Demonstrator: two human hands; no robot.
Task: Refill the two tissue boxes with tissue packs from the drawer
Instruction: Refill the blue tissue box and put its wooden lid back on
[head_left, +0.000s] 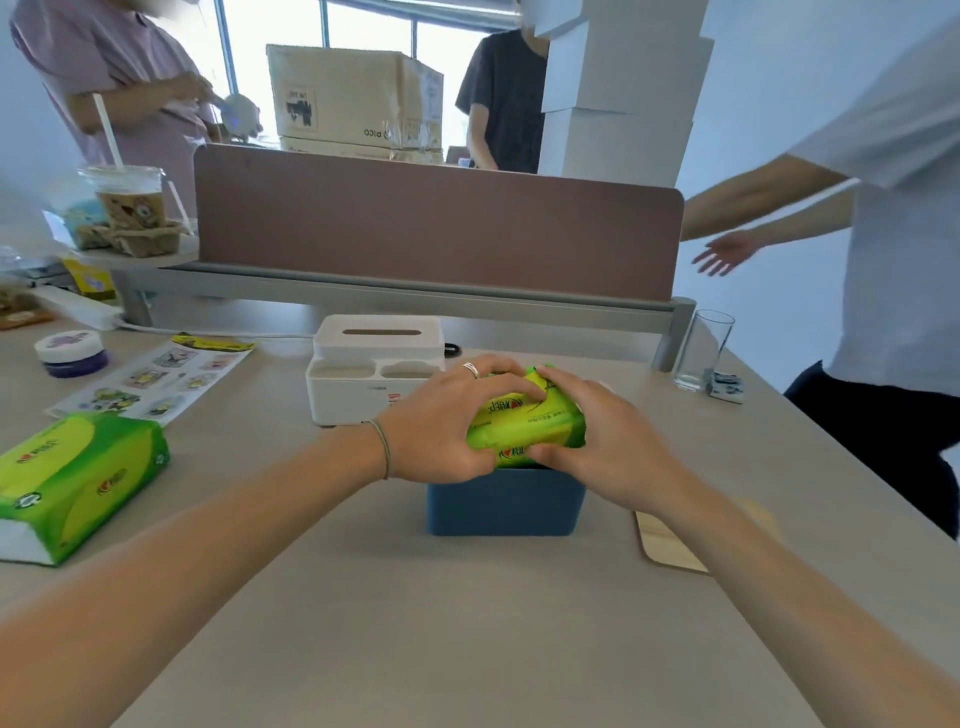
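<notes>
A green tissue pack (524, 423) sits in the open top of a blue tissue box (504, 501) at the table's middle. My left hand (441, 421) grips the pack's left end and my right hand (602, 436) grips its right end. Most of the pack stands above the box rim. Behind them is a white tissue box (376, 364) with its slotted lid on. A second green tissue pack (78, 480) lies on the table at the left. A wooden lid (670, 543) lies flat to the right of the blue box.
An empty glass (701, 351) and a small clip stand at the back right. A sticker sheet (150, 382), a small jar (70, 353) and a drink cup (130, 200) are at the left. A brown divider (436, 218) closes the back. A person's hand (724, 252) reaches in from the right.
</notes>
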